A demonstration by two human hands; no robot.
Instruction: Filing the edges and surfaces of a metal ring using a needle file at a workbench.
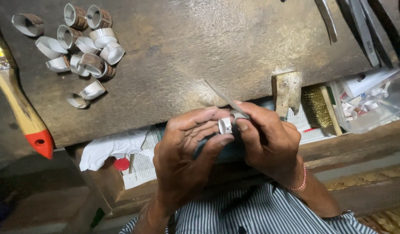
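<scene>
Smooth silver ring [225, 125] between fingers

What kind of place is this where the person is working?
Probably a small jewellery or metal workshop. The left hand holds a silver ring while the right hand holds a thin file against it, beside a wooden bench peg. A pile of metal rings lies on the worn workbench.

Ring pile [81, 41] — red-tipped brush [22, 110]
</scene>
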